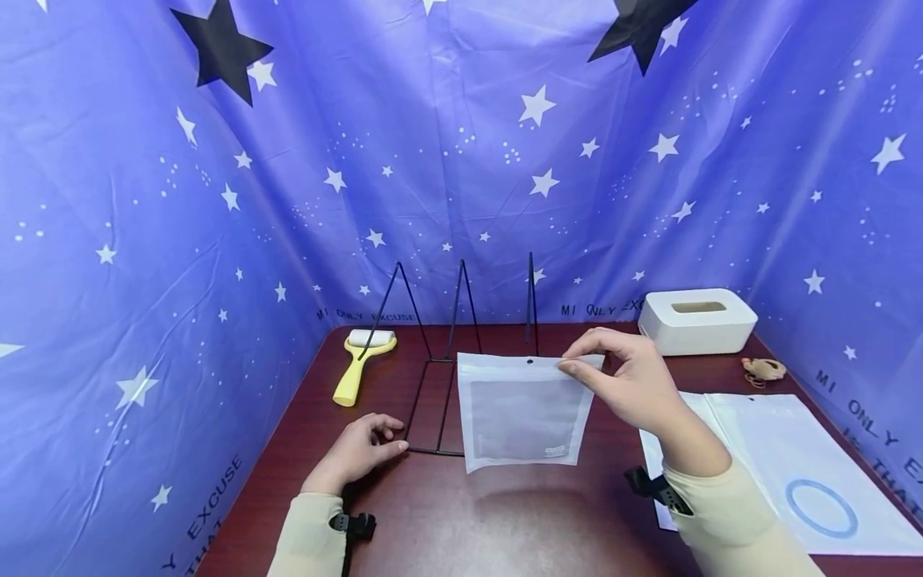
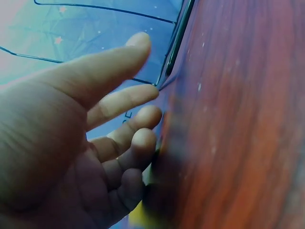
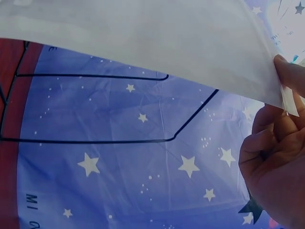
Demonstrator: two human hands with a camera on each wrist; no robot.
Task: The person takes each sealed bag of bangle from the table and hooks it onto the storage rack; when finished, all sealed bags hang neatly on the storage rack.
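My right hand [image 1: 626, 377] pinches the top right edge of a translucent white zip bag [image 1: 530, 421] between thumb and fingers. Upright in the air, the bag covers the right part of a black wire rack [image 1: 437, 406] behind it. In the right wrist view the bag [image 3: 157, 43] hangs from my right hand [image 3: 279, 152], with the rack's wire bends beyond. At the rack's front left corner is my left hand [image 1: 364, 449], fingers loosely bent. The left wrist view shows this hand [image 2: 95, 129] holding nothing, close to the wire; whether it touches the wire I cannot tell.
A yellow-handled roller [image 1: 351, 381] lies left of the rack. At the back right stands a white tissue box [image 1: 695, 336], with a small tan coiled item [image 1: 763, 370] in front. Larger white bags [image 1: 764, 449], one bearing a blue ring [image 1: 822, 509], lie at right. Starry blue cloth [image 1: 461, 160] surrounds the table.
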